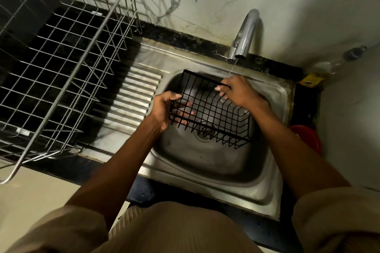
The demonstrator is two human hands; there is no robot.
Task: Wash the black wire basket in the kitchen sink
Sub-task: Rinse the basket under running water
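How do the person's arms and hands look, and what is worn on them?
Both forearms are bare. The left hand and the right hand are bare too: no gloves, and no rings, watch or bracelets can be seen. Loose beige sleeves, the left sleeve and the right sleeve, are pushed up near the elbows, matching the beige garment on the body.

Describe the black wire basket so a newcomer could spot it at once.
Find the steel sink under the chrome tap. Over its bowl, both hands hold the black wire basket: left hand at one end, right hand on the far rim. It is small and black, unlike the large silver rack on the counter.
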